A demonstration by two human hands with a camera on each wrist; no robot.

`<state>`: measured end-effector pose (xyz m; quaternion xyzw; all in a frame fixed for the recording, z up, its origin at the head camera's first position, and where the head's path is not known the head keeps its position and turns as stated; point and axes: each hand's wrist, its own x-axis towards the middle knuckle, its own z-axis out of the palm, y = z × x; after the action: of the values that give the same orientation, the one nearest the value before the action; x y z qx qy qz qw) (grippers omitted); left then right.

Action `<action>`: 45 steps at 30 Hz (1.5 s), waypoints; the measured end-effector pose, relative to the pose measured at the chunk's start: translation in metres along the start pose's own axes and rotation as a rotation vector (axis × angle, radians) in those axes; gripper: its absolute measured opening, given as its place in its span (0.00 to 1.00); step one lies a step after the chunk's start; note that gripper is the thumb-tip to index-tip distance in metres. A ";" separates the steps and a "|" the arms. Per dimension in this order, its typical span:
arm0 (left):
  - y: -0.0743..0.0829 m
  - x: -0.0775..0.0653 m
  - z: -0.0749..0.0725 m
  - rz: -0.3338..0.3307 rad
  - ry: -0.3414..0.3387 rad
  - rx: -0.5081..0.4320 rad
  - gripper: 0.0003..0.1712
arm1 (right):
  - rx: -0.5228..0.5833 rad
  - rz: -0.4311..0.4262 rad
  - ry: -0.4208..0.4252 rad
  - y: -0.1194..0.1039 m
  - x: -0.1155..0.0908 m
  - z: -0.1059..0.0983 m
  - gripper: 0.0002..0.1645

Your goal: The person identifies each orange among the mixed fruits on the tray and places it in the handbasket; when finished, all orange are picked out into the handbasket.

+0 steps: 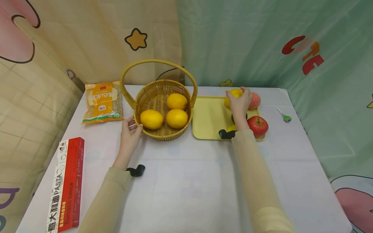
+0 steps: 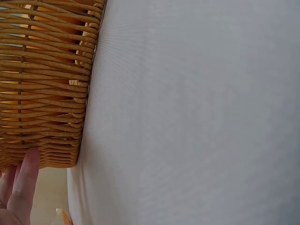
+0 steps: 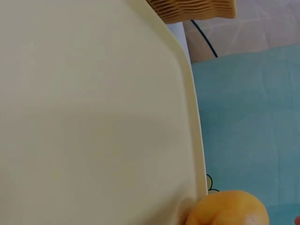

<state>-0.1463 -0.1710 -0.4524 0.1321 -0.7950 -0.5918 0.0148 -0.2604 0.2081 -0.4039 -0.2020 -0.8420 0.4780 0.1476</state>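
A woven basket [image 1: 163, 136] with a tall handle stands at the back, with three lemons [image 1: 151, 119] inside. My left hand [image 1: 130, 136] is at its front left side; in the left wrist view, extended fingers [image 2: 27, 176] touch the wicker wall. Over the back of the yellow tray [image 1: 205, 119], my right hand [image 1: 241, 103] holds another lemon [image 1: 235, 93] between thumb and fingers. That lemon [image 3: 229, 208] shows at the tray's edge in the right wrist view. A red apple [image 1: 257, 126], a pink round fruit [image 1: 254, 101] and a partly hidden dark green fruit [image 1: 234, 118] are around this hand.
Another yellow fruit [image 1: 231, 128] is partly hidden by the right wrist. A bag of grain [image 1: 102, 103] lies left of the basket, with a red and white pasta box [image 1: 66, 184] nearer the front. A green lollipop [image 1: 287, 118] lies right of the tray. Curtains hang behind the table.
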 end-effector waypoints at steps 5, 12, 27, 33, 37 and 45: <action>-0.002 0.001 0.000 0.002 0.004 -0.002 0.33 | -0.064 0.041 0.012 0.004 0.006 0.006 0.45; -0.005 0.003 0.000 0.032 0.010 0.010 0.33 | -0.134 0.085 0.020 0.003 0.011 0.010 0.48; -0.005 0.003 -0.001 0.010 0.011 0.010 0.33 | -0.187 0.079 -0.077 0.010 0.015 0.025 0.45; -0.005 0.003 -0.001 0.008 0.015 0.018 0.33 | -0.167 0.091 -0.119 0.008 0.018 0.027 0.46; -0.004 0.003 -0.001 0.001 0.019 0.018 0.33 | -0.169 0.096 -0.157 0.006 0.020 0.025 0.47; -0.004 0.002 -0.001 0.004 0.004 0.013 0.34 | -0.218 0.078 -0.188 0.004 0.021 0.024 0.48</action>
<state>-0.1476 -0.1739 -0.4559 0.1319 -0.7991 -0.5863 0.0167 -0.2889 0.2021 -0.4187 -0.2036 -0.8906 0.4057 0.0266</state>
